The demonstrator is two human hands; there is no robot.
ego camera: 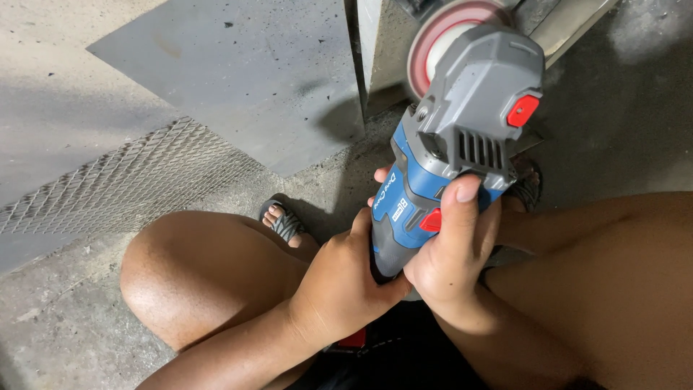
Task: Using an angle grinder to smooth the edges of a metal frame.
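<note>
Grinder (447, 152) is held up over the floor (72, 332), between the knees, its long axis running from the hands up and away to the disc (440, 43), which is set close to a grey metal piece (375, 50). Both hands are clenched on the blue body: the left hand (343, 278) is wrapped round the lower grip, the right hand (451, 256) just above and beside it, thumb laid up along the housing by the red switch (432, 220). Wire mesh (123, 173) and a flat sheet (238, 72) lie well apart to the left.
</note>
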